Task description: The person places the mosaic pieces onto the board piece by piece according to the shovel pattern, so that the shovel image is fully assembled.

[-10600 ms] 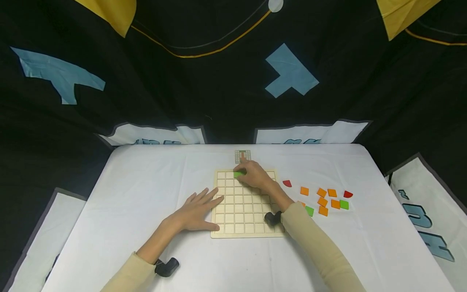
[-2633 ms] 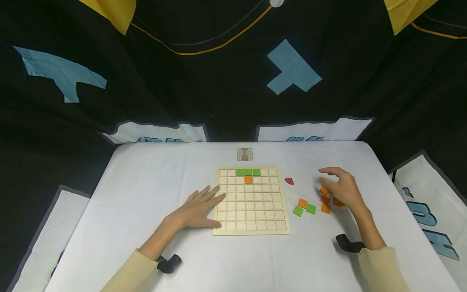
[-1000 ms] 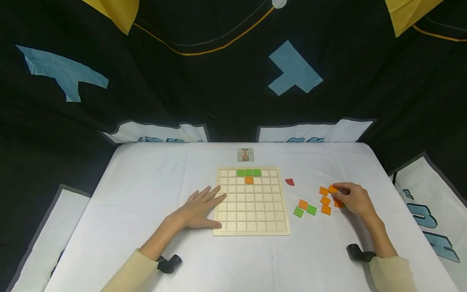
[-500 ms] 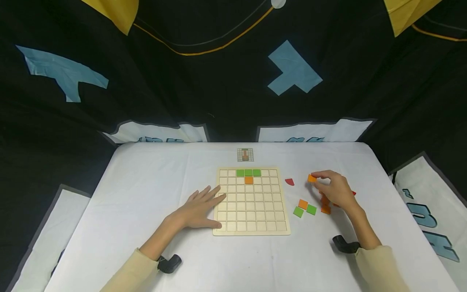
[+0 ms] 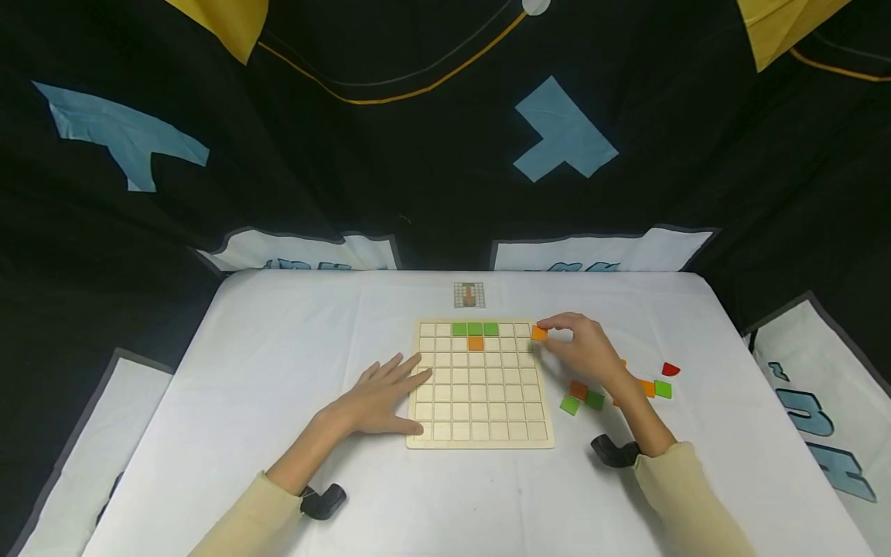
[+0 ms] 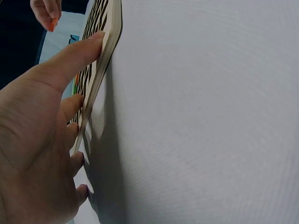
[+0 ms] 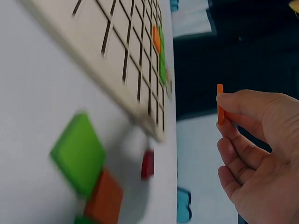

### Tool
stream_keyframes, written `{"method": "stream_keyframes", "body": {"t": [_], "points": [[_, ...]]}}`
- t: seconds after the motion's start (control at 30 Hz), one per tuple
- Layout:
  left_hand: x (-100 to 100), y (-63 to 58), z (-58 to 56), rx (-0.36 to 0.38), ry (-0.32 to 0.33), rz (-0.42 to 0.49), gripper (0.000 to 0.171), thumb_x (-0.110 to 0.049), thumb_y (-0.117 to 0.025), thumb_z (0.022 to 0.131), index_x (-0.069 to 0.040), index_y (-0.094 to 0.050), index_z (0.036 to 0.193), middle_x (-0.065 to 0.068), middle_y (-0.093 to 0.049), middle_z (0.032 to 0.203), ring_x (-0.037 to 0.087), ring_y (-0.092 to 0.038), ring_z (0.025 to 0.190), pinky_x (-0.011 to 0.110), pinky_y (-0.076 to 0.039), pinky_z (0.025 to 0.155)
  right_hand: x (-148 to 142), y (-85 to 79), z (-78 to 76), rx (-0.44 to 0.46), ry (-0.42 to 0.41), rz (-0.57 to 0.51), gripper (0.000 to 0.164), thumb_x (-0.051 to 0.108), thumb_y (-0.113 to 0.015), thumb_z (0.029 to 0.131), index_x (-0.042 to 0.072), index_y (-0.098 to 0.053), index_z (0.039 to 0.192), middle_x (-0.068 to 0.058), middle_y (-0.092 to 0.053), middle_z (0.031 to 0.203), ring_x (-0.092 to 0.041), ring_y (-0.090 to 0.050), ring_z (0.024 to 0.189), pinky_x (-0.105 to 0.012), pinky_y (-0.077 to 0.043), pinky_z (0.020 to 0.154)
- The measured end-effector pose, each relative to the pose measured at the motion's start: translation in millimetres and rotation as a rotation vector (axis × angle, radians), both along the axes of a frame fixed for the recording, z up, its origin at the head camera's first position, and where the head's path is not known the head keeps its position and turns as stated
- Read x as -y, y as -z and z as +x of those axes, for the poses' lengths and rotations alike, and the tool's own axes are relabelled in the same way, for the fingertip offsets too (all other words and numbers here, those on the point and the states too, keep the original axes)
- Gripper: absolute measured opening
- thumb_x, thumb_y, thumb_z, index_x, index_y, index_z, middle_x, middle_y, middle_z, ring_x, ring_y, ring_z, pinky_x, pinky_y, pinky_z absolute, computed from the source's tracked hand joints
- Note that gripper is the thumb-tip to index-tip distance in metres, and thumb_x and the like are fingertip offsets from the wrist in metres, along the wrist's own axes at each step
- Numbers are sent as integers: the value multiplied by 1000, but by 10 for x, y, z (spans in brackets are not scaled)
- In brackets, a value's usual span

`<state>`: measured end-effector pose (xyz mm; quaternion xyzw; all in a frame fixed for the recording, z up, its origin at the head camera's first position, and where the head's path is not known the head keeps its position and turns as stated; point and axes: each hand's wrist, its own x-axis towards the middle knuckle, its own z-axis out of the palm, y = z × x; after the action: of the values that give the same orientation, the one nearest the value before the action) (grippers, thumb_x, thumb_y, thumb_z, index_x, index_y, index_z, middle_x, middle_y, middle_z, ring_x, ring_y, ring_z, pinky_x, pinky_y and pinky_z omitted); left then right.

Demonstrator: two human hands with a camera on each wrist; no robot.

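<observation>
Right hand (image 5: 581, 346), head view: thumb and fingertip pinch an orange square tile (image 5: 539, 333) by the far right corner of the wooden grid board (image 5: 480, 445).
Left hand (image 5: 376, 398), head view: fingers spread at the board's left edge, probably steadying it.
Filled cells, head view: three green tiles (image 5: 475, 329) sit side by side in the far row, with one placed orange tile (image 5: 476, 343) below the middle one.
Pattern card (image 5: 469, 295), head view: lies on the bench (image 5: 278, 325) beyond the board, its figure too small to read fully.
Loose green tile (image 5: 663, 389), head view: lies right of the board near a red piece (image 5: 671, 369); other loose tiles are partly hidden by the right forearm.
Thumb, left wrist view: rests on the board's rim.
Pinched tile, right wrist view: edge-on in the air, apart from the board.
Step in hand: seemingly bringing one more orange tile to the grid.
Next move: likely calls for lining the tile up with a bare cell, perhaps directly below the placed orange one, flattening it and releasing.
</observation>
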<state>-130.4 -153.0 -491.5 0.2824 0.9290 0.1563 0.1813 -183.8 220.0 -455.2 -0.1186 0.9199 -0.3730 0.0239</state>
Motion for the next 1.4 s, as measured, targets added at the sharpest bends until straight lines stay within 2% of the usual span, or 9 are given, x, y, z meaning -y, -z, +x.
{"method": "stream_keyframes", "body": {"t": [0.33, 0.53, 0.67, 0.87, 1.13, 1.4], "points": [[3, -8, 0, 0, 8, 2, 93, -64, -67, 84, -18, -33, 158, 9, -12, 166, 38, -7, 150, 61, -7, 117, 501, 78, -60, -6, -134, -15, 28, 12, -74, 89, 6, -74, 117, -8, -70, 119, -31, -58, 119, -49, -44, 102], [7, 8, -5, -4, 13, -2, 93, -65, -67, 84, -18, -33, 158, 9, -12, 166, 37, -7, 150, 61, -8, 117, 670, 168, -59, -3, -231, 1, 27, 8, -74, 89, 4, -74, 116, -8, -70, 119, -32, -55, 122, -49, -44, 103], [7, 17, -9, -7, 15, -4, 94, -65, -66, 84, -18, -33, 158, 9, -12, 166, 37, -7, 150, 61, -8, 117, 724, 225, -87, 26, -227, 43, 29, 11, -76, 88, 5, -74, 117, -7, -69, 120, -31, -55, 123, -49, -41, 106], [7, 5, -7, -8, 14, -2, 94, -65, -66, 84, -18, -33, 158, 9, -12, 166, 38, -7, 150, 61, -8, 116, 780, 291, -102, 46, -223, 50, 28, 10, -76, 87, 5, -75, 115, -6, -70, 115, -25, -59, 110, -43, -48, 95], [5, -9, -2, -11, 11, 7, 93, -64, -67, 84, -17, -34, 157, 10, -13, 166, 39, -8, 150, 62, -9, 116, 814, 365, -85, 36, -266, 46, 28, 6, -72, 86, 4, -75, 113, -4, -71, 116, -25, -57, 112, -42, -47, 95], [2, -9, 4, 0, 7, 8, 92, -64, -67, 84, -18, -34, 158, 9, -13, 166, 38, -7, 150, 61, -8, 117, 830, 395, -89, 23, -265, 43, 27, 5, -72, 84, 4, -76, 111, -4, -71, 115, -25, -58, 113, -42, -48, 95]]}}
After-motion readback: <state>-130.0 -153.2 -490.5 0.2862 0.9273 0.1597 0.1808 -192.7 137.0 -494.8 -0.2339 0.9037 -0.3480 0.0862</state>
